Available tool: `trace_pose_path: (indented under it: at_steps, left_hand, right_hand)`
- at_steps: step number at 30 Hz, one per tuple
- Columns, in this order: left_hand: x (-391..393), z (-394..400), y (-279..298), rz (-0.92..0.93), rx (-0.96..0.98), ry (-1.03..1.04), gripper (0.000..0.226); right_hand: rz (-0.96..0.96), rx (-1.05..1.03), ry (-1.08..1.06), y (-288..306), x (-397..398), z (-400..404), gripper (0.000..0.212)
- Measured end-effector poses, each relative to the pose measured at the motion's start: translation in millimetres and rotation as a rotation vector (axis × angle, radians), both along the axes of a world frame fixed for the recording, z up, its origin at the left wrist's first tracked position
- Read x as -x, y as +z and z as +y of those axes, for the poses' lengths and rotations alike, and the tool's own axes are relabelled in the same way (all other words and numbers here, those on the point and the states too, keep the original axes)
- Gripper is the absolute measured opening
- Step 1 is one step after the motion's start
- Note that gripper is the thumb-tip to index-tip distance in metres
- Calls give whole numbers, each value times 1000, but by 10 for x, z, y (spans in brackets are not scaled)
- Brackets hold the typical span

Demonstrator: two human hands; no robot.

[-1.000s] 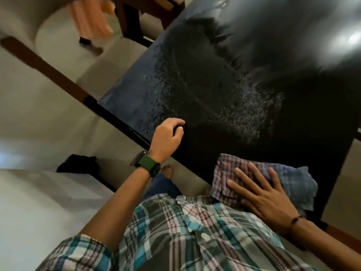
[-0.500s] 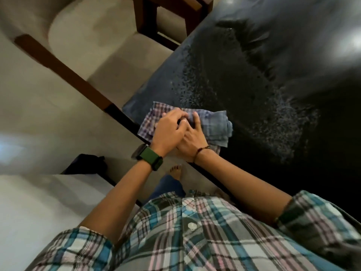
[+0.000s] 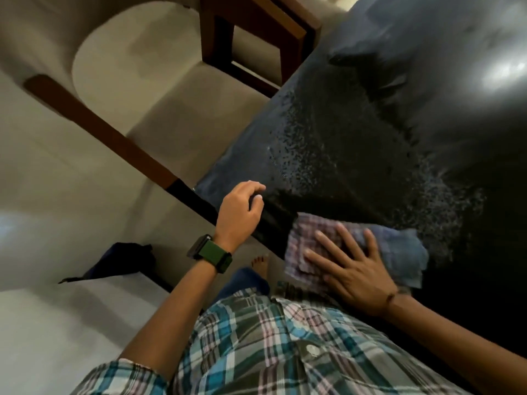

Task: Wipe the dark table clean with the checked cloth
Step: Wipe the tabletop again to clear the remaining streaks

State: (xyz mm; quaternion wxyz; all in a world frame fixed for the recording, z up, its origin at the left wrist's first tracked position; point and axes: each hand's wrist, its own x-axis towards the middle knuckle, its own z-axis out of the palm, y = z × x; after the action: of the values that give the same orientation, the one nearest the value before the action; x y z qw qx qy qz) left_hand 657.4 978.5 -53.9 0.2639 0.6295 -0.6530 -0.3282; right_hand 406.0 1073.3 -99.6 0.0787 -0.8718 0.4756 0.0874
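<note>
Pale beige floor [image 3: 176, 132], smooth and faintly glossy, shadowed in soft patches. Wooden chair [image 3: 251, 44] at the top — dark brown legs and rails. Long brown wooden rail [image 3: 97, 129] slanting across the floor. White flat surface [image 3: 57, 332] at lower left, dark bundle [image 3: 122, 260] at its edge. Dim light — bright glare at upper right.

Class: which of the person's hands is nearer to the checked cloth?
Right. The right hand presses flat on the checked cloth; the left hand rests apart at the table's edge.
</note>
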Motion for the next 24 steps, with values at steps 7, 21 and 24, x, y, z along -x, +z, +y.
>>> trace_pose_path:
  at_steps: [7, 21, 24]
  left_hand:
    - [-215, -154, -33, -73, -14, 62, 25]
    - [-585, -66, -26, 72, 10, 253, 24]
    - [-593, 26, 16, 46, 11, 287, 24]
  right_hand:
    - [-34, -69, 7, 70, -1471, -1135, 64]
    - [70, -20, 81, 37, -143, -91, 50]
    - [13, -23, 99, -44, -931, -739, 51]
